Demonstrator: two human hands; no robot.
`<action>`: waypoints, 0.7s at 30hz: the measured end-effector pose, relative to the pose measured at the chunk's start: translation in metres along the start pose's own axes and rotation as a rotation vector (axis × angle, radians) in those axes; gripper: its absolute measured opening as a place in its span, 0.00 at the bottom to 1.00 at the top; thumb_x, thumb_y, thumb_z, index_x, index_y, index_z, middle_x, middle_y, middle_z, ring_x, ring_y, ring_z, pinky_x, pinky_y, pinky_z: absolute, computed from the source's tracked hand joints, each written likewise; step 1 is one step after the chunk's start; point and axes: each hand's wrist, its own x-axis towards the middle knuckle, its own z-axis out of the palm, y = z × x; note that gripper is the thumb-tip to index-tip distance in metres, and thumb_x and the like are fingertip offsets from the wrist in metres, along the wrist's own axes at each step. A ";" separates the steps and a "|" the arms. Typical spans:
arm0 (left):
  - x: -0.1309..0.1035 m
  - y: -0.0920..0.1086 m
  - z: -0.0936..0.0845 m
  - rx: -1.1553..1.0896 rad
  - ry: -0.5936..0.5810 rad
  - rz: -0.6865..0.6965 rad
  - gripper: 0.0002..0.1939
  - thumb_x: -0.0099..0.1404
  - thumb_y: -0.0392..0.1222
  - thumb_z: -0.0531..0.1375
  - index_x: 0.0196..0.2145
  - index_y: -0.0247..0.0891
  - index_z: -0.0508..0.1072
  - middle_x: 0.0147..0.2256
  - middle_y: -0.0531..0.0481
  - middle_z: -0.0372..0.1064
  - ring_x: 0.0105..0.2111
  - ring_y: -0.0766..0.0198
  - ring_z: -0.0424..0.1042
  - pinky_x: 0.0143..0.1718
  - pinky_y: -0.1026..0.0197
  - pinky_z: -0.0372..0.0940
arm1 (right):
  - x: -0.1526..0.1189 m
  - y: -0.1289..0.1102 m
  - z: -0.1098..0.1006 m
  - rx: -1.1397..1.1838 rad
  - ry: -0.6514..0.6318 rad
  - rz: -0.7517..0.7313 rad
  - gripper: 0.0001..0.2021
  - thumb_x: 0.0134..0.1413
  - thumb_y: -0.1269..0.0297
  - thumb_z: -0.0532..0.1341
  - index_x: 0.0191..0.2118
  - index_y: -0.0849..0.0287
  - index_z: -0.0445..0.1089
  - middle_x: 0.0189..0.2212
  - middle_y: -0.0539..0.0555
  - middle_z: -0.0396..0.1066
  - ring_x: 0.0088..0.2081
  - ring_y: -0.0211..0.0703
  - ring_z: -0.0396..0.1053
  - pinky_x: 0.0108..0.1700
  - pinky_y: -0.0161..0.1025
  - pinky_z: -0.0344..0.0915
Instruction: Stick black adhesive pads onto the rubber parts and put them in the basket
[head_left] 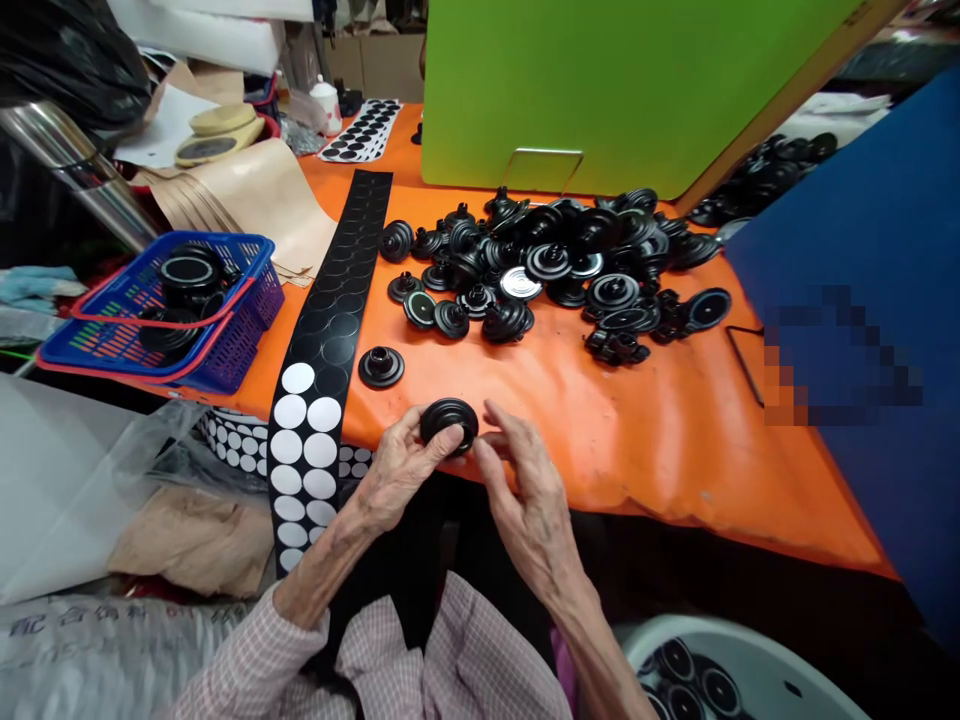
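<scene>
My left hand grips a round black stepped disc at the front edge of the orange table, its thumb across the near side. Just right of the disc is my right hand, fingers apart and curved, holding nothing that I can see. A similar black disc with a raised hub lies alone on the tabletop, behind my left hand. Left of it runs a black strip of round stickers; white circles show on its near part. Behind my hands is a heap of black discs and hubs.
A blue basket with black parts sits at the left, near a steel flask. The green board stands behind the heap, a blue panel at the right. A white tub below holds several black discs.
</scene>
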 end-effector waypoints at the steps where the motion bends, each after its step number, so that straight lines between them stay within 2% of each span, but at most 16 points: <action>1: -0.001 0.001 0.000 -0.013 -0.022 -0.005 0.21 0.57 0.46 0.66 0.45 0.34 0.71 0.46 0.43 0.72 0.44 0.57 0.73 0.44 0.58 0.70 | 0.002 0.000 -0.001 0.048 0.005 0.085 0.21 0.58 0.54 0.57 0.56 0.53 0.64 0.48 0.58 0.67 0.43 0.45 0.70 0.46 0.48 0.71; 4: -0.003 0.006 0.000 -0.003 -0.053 0.006 0.19 0.58 0.46 0.65 0.44 0.34 0.72 0.45 0.42 0.73 0.43 0.56 0.74 0.42 0.57 0.71 | 0.006 0.000 0.000 0.252 -0.087 0.283 0.21 0.54 0.48 0.60 0.48 0.56 0.68 0.43 0.57 0.71 0.42 0.47 0.71 0.45 0.48 0.70; 6: -0.005 0.007 0.001 0.018 -0.039 0.031 0.18 0.57 0.46 0.66 0.42 0.34 0.73 0.44 0.43 0.74 0.42 0.56 0.74 0.42 0.58 0.70 | 0.006 -0.001 0.004 0.347 -0.123 0.327 0.19 0.53 0.48 0.60 0.44 0.56 0.67 0.40 0.55 0.72 0.42 0.46 0.71 0.45 0.45 0.70; 9: -0.006 0.005 0.003 0.029 0.011 0.069 0.16 0.57 0.45 0.66 0.41 0.35 0.74 0.42 0.44 0.75 0.42 0.57 0.74 0.42 0.61 0.69 | 0.004 0.000 0.009 0.339 -0.063 0.323 0.18 0.53 0.47 0.60 0.42 0.55 0.66 0.39 0.54 0.71 0.42 0.45 0.70 0.46 0.44 0.69; 12: -0.003 0.000 0.008 0.003 0.026 0.097 0.14 0.59 0.44 0.65 0.42 0.36 0.74 0.43 0.45 0.74 0.44 0.58 0.73 0.45 0.61 0.68 | 0.007 0.003 0.009 0.342 -0.075 0.314 0.20 0.54 0.46 0.59 0.45 0.56 0.65 0.42 0.56 0.71 0.44 0.46 0.69 0.49 0.46 0.68; 16: 0.004 0.001 0.012 -0.197 -0.068 0.119 0.13 0.62 0.43 0.63 0.44 0.39 0.69 0.48 0.47 0.71 0.50 0.60 0.70 0.52 0.59 0.63 | 0.015 0.000 0.005 0.409 -0.042 0.305 0.26 0.51 0.46 0.62 0.52 0.55 0.62 0.49 0.57 0.68 0.46 0.47 0.69 0.50 0.46 0.68; 21: 0.004 0.007 0.001 -0.254 -0.138 0.075 0.15 0.60 0.39 0.65 0.43 0.41 0.66 0.47 0.50 0.70 0.51 0.63 0.67 0.56 0.60 0.58 | 0.015 -0.009 0.006 0.414 -0.072 0.286 0.18 0.52 0.50 0.63 0.44 0.55 0.67 0.42 0.54 0.71 0.42 0.45 0.70 0.49 0.45 0.68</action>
